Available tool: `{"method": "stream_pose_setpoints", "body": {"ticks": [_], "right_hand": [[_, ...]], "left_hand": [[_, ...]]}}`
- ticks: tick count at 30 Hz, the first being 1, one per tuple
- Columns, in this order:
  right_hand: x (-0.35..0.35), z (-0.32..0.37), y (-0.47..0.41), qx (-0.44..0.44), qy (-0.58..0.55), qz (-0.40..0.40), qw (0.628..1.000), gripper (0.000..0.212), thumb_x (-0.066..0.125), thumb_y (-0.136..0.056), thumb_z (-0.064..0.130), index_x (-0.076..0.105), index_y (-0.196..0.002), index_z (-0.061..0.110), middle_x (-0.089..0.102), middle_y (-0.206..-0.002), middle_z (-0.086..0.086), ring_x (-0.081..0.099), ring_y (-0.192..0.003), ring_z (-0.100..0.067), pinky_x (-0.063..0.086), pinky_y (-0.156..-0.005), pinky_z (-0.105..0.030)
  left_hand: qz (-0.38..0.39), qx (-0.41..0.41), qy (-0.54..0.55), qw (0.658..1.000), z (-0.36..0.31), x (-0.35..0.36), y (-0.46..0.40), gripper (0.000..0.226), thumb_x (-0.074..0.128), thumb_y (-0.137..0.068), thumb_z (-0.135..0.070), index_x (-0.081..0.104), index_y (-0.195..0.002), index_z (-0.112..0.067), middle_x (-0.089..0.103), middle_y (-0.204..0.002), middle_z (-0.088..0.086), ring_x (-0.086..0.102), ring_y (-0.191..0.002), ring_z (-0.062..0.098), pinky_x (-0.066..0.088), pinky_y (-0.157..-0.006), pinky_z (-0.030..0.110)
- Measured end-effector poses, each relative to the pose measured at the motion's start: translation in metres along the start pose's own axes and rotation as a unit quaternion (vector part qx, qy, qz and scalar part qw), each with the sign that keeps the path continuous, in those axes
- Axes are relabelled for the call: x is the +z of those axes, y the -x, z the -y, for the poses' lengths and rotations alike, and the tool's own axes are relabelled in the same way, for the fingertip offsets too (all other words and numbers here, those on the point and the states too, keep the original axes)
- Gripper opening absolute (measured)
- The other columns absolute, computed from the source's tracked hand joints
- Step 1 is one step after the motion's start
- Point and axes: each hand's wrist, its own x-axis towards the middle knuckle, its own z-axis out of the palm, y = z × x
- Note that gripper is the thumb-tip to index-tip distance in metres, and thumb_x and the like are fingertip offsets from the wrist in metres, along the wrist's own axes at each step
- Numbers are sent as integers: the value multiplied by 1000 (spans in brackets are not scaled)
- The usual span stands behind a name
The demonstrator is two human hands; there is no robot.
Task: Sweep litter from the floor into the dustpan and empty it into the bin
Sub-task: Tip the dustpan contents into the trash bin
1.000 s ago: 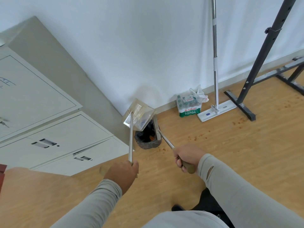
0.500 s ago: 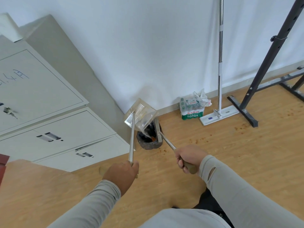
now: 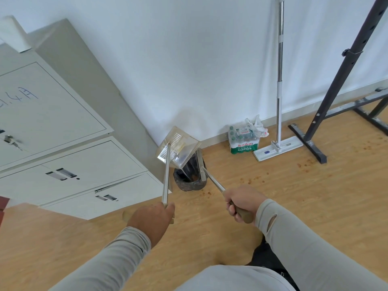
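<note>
My left hand [image 3: 151,217] grips the long metal handle of a clear plastic dustpan [image 3: 178,149]. The pan is tipped over a small dark bin [image 3: 190,182] standing by the wall and cabinet corner. My right hand [image 3: 240,203] holds the brown grip of a broom [image 3: 212,180], whose head rests at the bin's right rim beside the pan. Small brown litter crumbs [image 3: 254,179] lie scattered on the wooden floor to the right of the bin.
A grey metal filing cabinet [image 3: 69,143] stands on the left. A pack of water bottles [image 3: 243,139] and a flat mop [image 3: 278,147] lean by the wall. A black metal rack frame [image 3: 327,114] occupies the right, with more crumbs [image 3: 369,143] near its foot.
The dustpan has tilted a little further over the bin and the view has risen slightly. Both hands stay on their handles in about the same place.
</note>
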Motion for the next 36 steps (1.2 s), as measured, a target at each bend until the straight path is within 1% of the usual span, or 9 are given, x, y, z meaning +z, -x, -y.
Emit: {"method": "stream_pose_setpoints", "body": {"ticks": [3,8,15,26,27,29,31,34,36], "right_hand": [[1,1,-2,-3,15,-11,1000,12,45,-88,0,53,-81,6,50,-67,-6,45,-46,-12,35,-40,-19],[5,1,-4,8,16,-8,1000,12,45,-88,1,56,-92,4,51,-71,-7,46,-46,-12,37,-41,-20],[5,3,-6,7,14,-9,1000,12,46,-88,1,57,-92,3,51,-74,-8,45,-47,-12,36,-39,-19],[10,3,-10,2,25,-5,1000,7,47,-87,1,53,-86,4,48,-78,-10,44,-46,-14,35,-39,-19],[10,5,-12,2,19,-7,1000,7,47,-87,1,54,-87,5,48,-78,-10,44,-46,-13,36,-40,-20],[11,3,-12,11,21,-13,1000,9,47,-87,2,55,-89,5,48,-77,-8,45,-45,-13,37,-41,-20],[9,5,-13,5,17,-7,1000,10,46,-87,2,55,-90,5,48,-78,-8,45,-45,-13,36,-40,-20],[11,6,-10,4,16,-11,1000,10,46,-88,1,54,-89,5,47,-79,-9,45,-44,-13,36,-39,-19],[12,6,-9,3,15,-7,1000,9,46,-88,1,54,-87,5,47,-78,-8,45,-44,-13,36,-40,-19]], "left_hand": [[5,-1,13,1000,-3,5,-2,46,51,-96,-12,34,-138,-21,60,-114,8,66,-97,28,52,-61,40],[4,3,40,999,3,10,-3,38,49,-97,-13,40,-133,-20,61,-117,7,67,-96,28,57,-78,38],[0,9,34,999,3,-3,0,28,46,-99,-16,43,-127,-21,61,-117,5,67,-95,27,51,-72,35],[-46,7,68,997,12,25,-10,42,54,-92,-16,44,-132,-22,64,-111,4,68,-91,26,58,-70,38],[-67,7,68,995,14,20,-10,43,62,-87,-20,49,-128,-25,66,-105,1,69,-83,24,53,-58,34],[-57,28,43,997,16,17,-6,49,87,-55,-29,67,-100,-30,65,-72,-7,63,-49,15,17,-38,18],[-60,13,23,998,20,7,-5,56,94,-28,-29,69,-78,-31,55,-51,-11,48,-30,11,1,-48,13],[-76,22,30,996,21,12,-6,60,93,-28,-21,66,-82,-26,54,-51,-4,47,-28,15,11,-35,11],[-38,39,32,998,19,5,-3,57,87,-57,-18,59,-107,-22,64,-73,3,63,-49,21,33,-34,24]]}}
